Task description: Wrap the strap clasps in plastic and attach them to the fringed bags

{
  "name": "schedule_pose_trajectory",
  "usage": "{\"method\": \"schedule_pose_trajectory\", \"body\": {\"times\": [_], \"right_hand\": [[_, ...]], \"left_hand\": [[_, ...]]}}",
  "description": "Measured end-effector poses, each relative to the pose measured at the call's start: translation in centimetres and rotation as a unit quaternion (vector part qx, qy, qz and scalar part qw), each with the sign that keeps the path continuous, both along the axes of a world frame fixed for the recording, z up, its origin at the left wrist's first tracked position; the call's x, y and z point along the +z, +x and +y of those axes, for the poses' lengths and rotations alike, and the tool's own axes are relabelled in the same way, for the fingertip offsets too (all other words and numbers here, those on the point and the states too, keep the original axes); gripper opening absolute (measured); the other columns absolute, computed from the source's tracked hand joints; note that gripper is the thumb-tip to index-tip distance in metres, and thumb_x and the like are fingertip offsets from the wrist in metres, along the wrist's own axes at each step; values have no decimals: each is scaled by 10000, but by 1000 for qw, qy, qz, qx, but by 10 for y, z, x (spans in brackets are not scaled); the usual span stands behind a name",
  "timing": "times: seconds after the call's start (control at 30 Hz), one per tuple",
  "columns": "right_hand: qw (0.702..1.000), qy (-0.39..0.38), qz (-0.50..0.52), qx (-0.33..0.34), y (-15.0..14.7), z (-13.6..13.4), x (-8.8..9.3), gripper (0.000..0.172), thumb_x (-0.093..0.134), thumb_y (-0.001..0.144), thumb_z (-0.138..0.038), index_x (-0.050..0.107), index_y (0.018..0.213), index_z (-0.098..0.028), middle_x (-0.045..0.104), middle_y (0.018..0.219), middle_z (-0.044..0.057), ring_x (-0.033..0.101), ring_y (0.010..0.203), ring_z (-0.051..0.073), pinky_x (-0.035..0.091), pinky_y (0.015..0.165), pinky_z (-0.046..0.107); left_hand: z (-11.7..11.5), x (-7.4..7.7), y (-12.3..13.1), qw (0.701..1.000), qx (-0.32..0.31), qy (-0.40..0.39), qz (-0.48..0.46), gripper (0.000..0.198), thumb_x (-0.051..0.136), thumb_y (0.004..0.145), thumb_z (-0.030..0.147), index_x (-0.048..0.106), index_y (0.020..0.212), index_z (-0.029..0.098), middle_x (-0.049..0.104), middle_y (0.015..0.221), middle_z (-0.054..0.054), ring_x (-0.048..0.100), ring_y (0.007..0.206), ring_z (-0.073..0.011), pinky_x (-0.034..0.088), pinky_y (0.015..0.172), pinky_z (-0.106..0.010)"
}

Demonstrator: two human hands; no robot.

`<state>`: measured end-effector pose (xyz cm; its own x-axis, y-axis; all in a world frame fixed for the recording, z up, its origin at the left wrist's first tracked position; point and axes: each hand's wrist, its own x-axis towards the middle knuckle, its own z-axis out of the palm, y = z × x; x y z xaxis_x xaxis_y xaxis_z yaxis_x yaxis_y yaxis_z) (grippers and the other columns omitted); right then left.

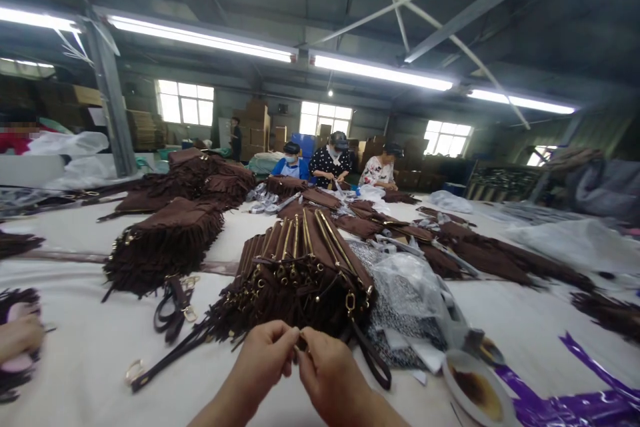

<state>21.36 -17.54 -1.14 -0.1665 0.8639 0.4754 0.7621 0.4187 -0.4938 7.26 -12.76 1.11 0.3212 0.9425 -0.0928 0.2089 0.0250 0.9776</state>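
At the front edge of a row of brown fringed pouches with gold zippers [300, 247], my two hands meet, fingertips almost touching. My left hand [263, 363] is closed in a pinch, and my right hand [333, 370] pinches opposite it. Between them is something small and dark, too hidden to name. A brown wrist strap [370, 353] with a gold clasp hangs from the row just right of my right hand. Another strap [167, 353] with a gold ring stretches out to the left.
More fringed pouches [165, 240] are stacked at left, near loose straps [173, 310]. Plastic wrap [405, 280] lies over speckled material at right, by a bowl of brown liquid [475, 387] and purple film [575, 407]. Another person's hand [23, 340] is at the left edge; several people sit across the table.
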Motion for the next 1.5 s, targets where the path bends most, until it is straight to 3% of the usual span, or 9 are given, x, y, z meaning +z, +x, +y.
{"method": "schedule_pose_trajectory", "body": {"times": [0.17,0.27,0.4,0.5,0.6,0.77,1.17,1.37,1.5], "right_hand": [[994,48,-85,-47,21,13,-7,170,387,887,-151,557,898,-156,636,778,82,608,685,211,412,611,305],[995,58,-47,-67,39,25,4,171,383,909,-166,550,873,-172,634,786,76,605,732,201,408,668,295],[990,50,-26,-129,61,49,29,191,380,922,-178,545,826,-179,635,776,73,600,753,193,379,697,286],[985,48,-32,-160,67,68,42,208,369,925,-175,553,829,-175,648,794,73,602,760,188,359,690,282],[981,36,-49,-186,66,83,45,222,372,930,-188,557,810,-170,656,787,81,605,740,186,345,669,282],[975,16,-67,-212,63,100,43,241,370,949,-216,571,829,-157,672,805,105,625,753,202,352,665,291],[971,1,-84,-222,48,112,32,223,405,924,-188,616,881,-128,673,809,169,636,728,234,395,619,310],[977,4,-90,-193,64,86,33,220,439,932,-262,619,844,-171,678,785,102,629,732,200,383,664,287],[960,8,-141,-240,79,85,49,172,517,893,-284,634,821,-179,654,834,104,610,798,213,400,718,293]], "left_hand": [[9,-4,24,999,-11,-24,-38,362,525,803,476,474,579,196,499,431,30,414,366,-101,287,376,-217],[29,8,31,979,-22,191,70,360,452,888,421,538,630,185,567,563,-6,536,514,-138,422,510,-257],[74,33,38,833,-24,514,203,236,427,931,247,655,978,207,616,946,-70,573,903,-187,451,846,-328],[106,50,45,743,-94,603,275,232,491,909,214,650,1073,252,598,1053,-75,526,1027,-210,423,906,-354],[127,60,52,702,-174,616,312,168,557,879,226,680,980,276,607,998,-48,532,959,-202,415,874,-356],[145,58,58,707,-217,597,311,148,547,875,210,678,807,227,598,878,-34,519,854,-178,421,764,-295],[146,41,57,765,-164,576,238,254,444,894,140,616,709,163,564,832,-47,523,817,-155,441,731,-271],[138,30,39,794,-98,559,219,167,490,892,179,632,978,190,584,1015,-71,531,987,-191,444,892,-333],[133,18,20,808,10,511,292,401,564,827,169,523,1225,146,591,1109,-124,525,1066,-250,422,945,-397]]}}
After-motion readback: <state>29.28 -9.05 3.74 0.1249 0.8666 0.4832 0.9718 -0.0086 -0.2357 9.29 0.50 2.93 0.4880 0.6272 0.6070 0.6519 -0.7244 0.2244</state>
